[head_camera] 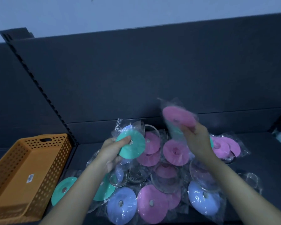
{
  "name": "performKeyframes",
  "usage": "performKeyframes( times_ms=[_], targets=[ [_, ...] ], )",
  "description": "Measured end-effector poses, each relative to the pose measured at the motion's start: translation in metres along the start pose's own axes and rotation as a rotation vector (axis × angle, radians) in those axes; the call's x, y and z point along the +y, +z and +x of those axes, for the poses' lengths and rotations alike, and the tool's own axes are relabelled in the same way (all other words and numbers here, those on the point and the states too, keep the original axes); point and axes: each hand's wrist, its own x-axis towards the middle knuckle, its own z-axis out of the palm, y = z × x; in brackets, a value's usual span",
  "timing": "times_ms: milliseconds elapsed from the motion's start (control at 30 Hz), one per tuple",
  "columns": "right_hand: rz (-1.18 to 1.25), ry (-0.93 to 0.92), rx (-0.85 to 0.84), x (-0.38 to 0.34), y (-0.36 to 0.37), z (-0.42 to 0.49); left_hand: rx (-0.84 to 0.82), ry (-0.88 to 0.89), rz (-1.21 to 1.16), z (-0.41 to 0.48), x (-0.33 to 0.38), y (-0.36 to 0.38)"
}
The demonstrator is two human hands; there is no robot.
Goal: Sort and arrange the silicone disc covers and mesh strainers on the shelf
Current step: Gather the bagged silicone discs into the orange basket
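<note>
A pile of bagged silicone disc covers lies on the dark shelf (258,151): pink ones (175,151), blue ones (122,207) and green ones (62,189), with bagged mesh strainers (135,176) mixed among them. My left hand (110,151) grips a green disc cover (133,147) above the pile, with a blue one (127,128) behind it. My right hand (196,140) holds a bagged pink disc cover (178,116), blurred, raised over the back of the pile; a green one (173,129) shows under it.
An orange perforated plastic basket (15,172) sits on the shelf to the left of the pile, with only a small label inside. The shelf's dark back panel (152,70) rises behind, and a slotted upright (44,95) runs down beside the basket.
</note>
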Motion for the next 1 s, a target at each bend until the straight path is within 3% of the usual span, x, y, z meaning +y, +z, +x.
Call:
performKeyframes(
  times_ms=[67,133,267,367,500,700,900,1000],
  targets=[
    [0.101,0.118,0.069,0.000,-0.001,0.000,-0.064,-0.004,-0.071,-0.002,0.000,0.007],
    [0.171,0.186,0.094,0.001,-0.001,-0.001,-0.084,-0.006,0.017,-0.003,-0.006,0.015],
    [0.239,0.227,0.118,0.006,-0.002,-0.005,0.038,0.048,0.296,-0.004,-0.021,0.027],
    [0.218,0.242,0.119,0.008,-0.002,-0.005,0.053,0.106,0.344,-0.002,-0.029,0.032],
    [0.195,0.271,0.137,0.015,-0.001,-0.007,0.011,0.110,0.285,-0.005,-0.030,0.046],
    [0.178,0.275,0.124,0.025,0.000,-0.009,0.132,0.149,0.264,-0.008,-0.036,0.051],
    [0.200,0.286,0.133,0.029,0.003,-0.012,0.084,0.090,0.071,-0.008,-0.037,0.061],
    [0.238,0.275,0.170,0.025,0.003,-0.012,0.153,0.100,0.102,-0.008,-0.035,0.061]
  ],
)
